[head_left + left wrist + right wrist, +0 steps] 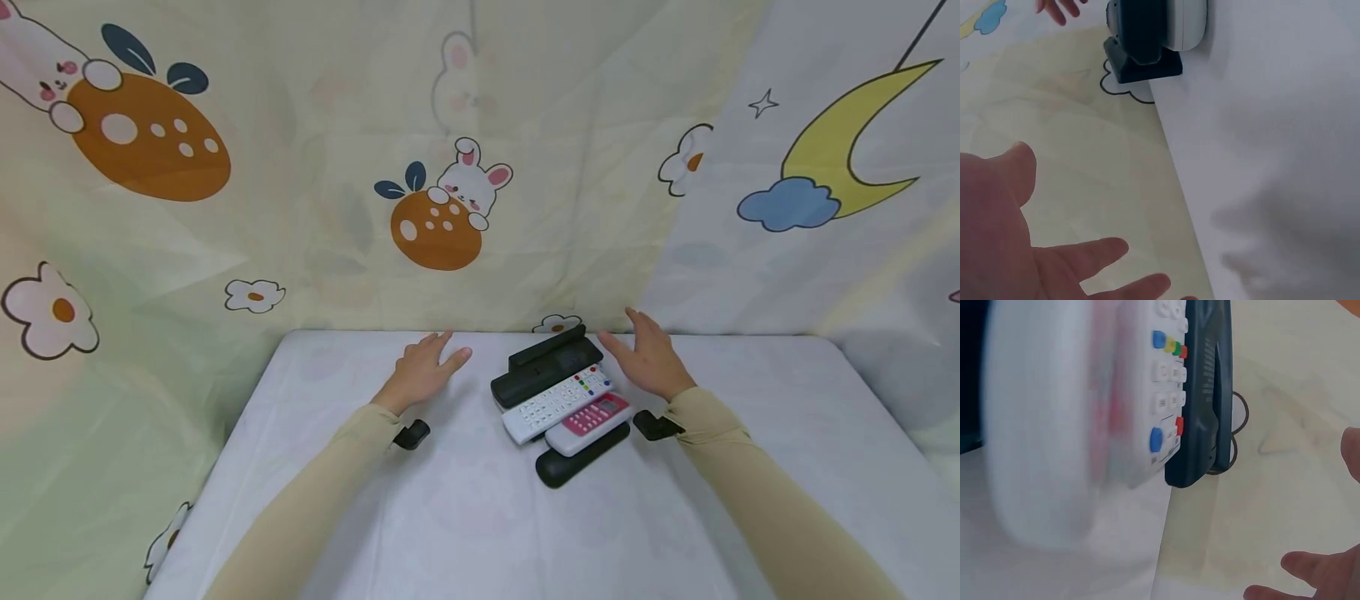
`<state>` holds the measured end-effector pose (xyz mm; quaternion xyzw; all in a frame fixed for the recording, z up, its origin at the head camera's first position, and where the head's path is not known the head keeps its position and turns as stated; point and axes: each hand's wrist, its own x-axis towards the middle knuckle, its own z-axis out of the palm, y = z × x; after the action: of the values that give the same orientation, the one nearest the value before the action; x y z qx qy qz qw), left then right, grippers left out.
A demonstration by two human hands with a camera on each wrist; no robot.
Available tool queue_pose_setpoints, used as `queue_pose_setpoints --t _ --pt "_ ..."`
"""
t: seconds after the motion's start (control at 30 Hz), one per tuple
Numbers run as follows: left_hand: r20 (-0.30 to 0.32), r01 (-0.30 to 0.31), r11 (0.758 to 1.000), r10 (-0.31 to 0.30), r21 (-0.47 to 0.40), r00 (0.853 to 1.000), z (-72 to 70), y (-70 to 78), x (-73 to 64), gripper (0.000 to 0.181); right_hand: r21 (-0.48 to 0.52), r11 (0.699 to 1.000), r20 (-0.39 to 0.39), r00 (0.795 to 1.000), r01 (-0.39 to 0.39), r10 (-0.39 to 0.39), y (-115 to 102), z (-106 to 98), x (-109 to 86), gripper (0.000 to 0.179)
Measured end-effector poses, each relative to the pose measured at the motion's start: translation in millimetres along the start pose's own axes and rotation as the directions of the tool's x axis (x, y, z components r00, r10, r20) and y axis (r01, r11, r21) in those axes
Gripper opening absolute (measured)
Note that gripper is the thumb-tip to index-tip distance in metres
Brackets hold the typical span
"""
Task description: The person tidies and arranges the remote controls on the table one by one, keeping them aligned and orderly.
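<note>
In the head view my left hand (422, 372) is held over the table, left of a group of remote controls, its fingers spread and holding nothing. My right hand (651, 363) is likewise spread, just right of the group's far end. Side by side at a slant lie a white remote control (558, 403) with coloured buttons and a white remote control with a pink face (589, 423). Behind them is a long black piece (547, 372) with a narrower black bar (547, 347) along its back. A rounded black piece (582, 457) shows in front, partly covered by the pink-faced remote.
The white-covered table (450, 525) ends at a cartoon-printed curtain (337, 225) behind the remotes. A small black wrist device sits below each sleeve, one at the left wrist (412, 434) and one at the right wrist (657, 426).
</note>
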<state>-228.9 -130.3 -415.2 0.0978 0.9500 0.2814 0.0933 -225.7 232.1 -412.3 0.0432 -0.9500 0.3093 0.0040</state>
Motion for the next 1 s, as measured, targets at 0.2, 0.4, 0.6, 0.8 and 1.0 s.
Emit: queue_pose_setpoints --t 0.2,0.4,0.6,0.8,1.0 --pt "0.073 -0.061 0.994 0.067 -0.093 0.995 8.3 1.8 12.7 0.077 0.012 0.999 0.051 0.998 -0.040 0.039 -3 4 10.7 0.088" --pt "0.117 -0.117 0.983 0.134 -0.144 0.984 15.4 4.3 24.8 0.073 0.017 0.997 0.106 0.992 -0.071 0.069 -7 9 18.2 0.089" --pt "0.159 -0.122 0.977 0.150 -0.177 0.976 18.4 7.4 32.5 0.063 0.030 0.996 0.131 0.988 -0.079 0.075 -12 15 27.5 0.088" --pt "0.186 -0.140 0.973 0.175 -0.184 0.967 22.3 11.5 38.7 0.053 0.006 0.999 0.140 0.989 -0.050 0.048 -16 18 36.2 0.083" --pt "0.180 -0.179 0.970 0.208 -0.161 0.961 29.0 11.8 46.6 0.048 -0.020 0.999 0.166 0.986 -0.033 0.036 -18 22 44.2 0.077"
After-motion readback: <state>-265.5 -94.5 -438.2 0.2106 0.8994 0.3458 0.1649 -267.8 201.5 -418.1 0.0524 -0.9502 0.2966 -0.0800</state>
